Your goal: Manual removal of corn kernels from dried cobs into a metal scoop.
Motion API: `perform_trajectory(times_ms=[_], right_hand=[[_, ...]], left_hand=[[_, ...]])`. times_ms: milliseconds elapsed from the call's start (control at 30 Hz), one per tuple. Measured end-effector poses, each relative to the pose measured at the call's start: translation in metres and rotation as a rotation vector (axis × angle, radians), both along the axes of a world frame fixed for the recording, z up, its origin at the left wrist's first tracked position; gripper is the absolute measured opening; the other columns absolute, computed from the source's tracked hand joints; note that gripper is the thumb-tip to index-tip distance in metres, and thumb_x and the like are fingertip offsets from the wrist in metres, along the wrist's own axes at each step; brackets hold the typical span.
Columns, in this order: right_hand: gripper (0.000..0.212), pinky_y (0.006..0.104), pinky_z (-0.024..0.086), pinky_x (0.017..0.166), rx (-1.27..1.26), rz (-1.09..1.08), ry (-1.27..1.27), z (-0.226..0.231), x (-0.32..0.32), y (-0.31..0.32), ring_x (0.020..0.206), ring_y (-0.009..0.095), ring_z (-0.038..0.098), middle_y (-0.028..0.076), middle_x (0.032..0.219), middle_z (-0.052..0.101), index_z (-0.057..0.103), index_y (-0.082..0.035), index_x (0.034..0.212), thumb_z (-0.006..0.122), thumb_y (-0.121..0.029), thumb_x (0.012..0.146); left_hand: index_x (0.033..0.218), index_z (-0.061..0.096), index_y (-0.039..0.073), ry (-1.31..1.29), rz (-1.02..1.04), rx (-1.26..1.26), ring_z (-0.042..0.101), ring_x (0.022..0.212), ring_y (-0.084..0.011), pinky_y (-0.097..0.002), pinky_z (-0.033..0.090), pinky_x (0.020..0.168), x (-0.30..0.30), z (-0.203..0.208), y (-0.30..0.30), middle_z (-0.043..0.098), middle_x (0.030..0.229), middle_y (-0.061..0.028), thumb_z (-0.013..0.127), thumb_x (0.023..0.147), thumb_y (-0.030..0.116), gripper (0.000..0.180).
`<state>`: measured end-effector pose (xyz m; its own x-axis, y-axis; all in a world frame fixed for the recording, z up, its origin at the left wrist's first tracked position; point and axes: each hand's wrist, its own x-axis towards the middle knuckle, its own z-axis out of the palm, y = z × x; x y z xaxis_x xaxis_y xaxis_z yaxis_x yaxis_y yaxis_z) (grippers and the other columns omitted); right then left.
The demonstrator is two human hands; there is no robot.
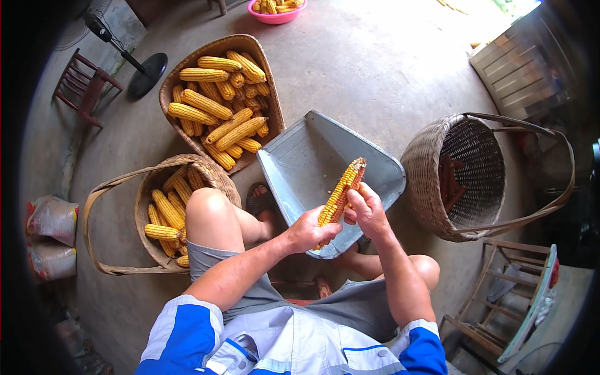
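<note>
Between my hands an ear of corn [340, 194] is held at a slant, its tip pointing up and away. Yellow kernels cover its left side, while a strip along the right shows reddish bare cob. My left hand [312, 230] wraps round the lower end. Higher up, my right hand [367, 209] grips the right side with thumb and fingers closed against it. Beneath the ear, a grey-blue metal scoop-shaped pan [300, 156] rests on the floor between my feet; its visible inside shows no heap of kernels.
A wide woven basket [170, 81] full of corn ears stands ahead-left; a handled basket [142, 199] with more ears sits by my left knee. On the right are a wicker basket [425, 169] with reddish-brown cobs and a wooden chair frame [500, 300]. Far off stands a pink basin [278, 18].
</note>
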<state>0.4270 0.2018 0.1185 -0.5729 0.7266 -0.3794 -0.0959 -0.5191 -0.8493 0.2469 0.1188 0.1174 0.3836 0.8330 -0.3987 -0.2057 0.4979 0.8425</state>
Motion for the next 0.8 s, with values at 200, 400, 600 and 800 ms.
perform_trajectory(times_ms=[200,400,600,800], right_hand=[[0.022,0.0220,0.042,0.053,0.098,-0.054,-0.065,0.011,-0.005,0.002,0.060,0.005,0.050,-0.001,0.082,0.058,0.056,-0.004,0.110,0.053,-0.024,0.103],[0.021,0.0212,0.038,0.051,0.083,-0.083,-0.168,0.005,-0.004,0.003,0.059,0.005,0.047,-0.001,0.082,0.056,0.054,-0.007,0.109,0.051,-0.027,0.104],[0.020,0.0219,0.037,0.050,0.007,-0.054,0.012,0.010,0.002,0.003,0.056,0.005,0.044,-0.001,0.081,0.055,0.053,-0.007,0.112,0.047,-0.026,0.105],[0.023,0.0217,0.036,0.049,0.129,-0.082,-0.038,0.013,-0.001,0.005,0.055,0.006,0.044,-0.001,0.078,0.054,0.056,-0.003,0.110,0.048,-0.025,0.105]], left_hand=[[0.119,0.054,0.003,0.044,0.043,0.106,0.060,0.071,-0.0124,-0.0285,0.051,0.067,0.004,-0.004,0.000,0.060,0.086,-0.0049,0.065,0.090,0.023,0.038],[0.123,0.050,0.003,0.345,0.025,0.250,0.055,0.070,-0.0081,-0.0256,0.048,0.064,0.008,-0.010,-0.005,0.057,0.087,-0.0009,0.064,0.093,0.021,0.038],[0.125,0.049,0.003,0.038,-0.015,0.028,0.056,0.070,-0.0083,-0.0258,0.048,0.063,0.001,-0.007,-0.004,0.058,0.085,-0.0012,0.065,0.092,0.021,0.040],[0.123,0.050,0.002,0.215,0.044,0.194,0.056,0.070,-0.0086,-0.0258,0.048,0.063,0.007,-0.010,-0.005,0.058,0.087,-0.0017,0.066,0.091,0.021,0.040]])
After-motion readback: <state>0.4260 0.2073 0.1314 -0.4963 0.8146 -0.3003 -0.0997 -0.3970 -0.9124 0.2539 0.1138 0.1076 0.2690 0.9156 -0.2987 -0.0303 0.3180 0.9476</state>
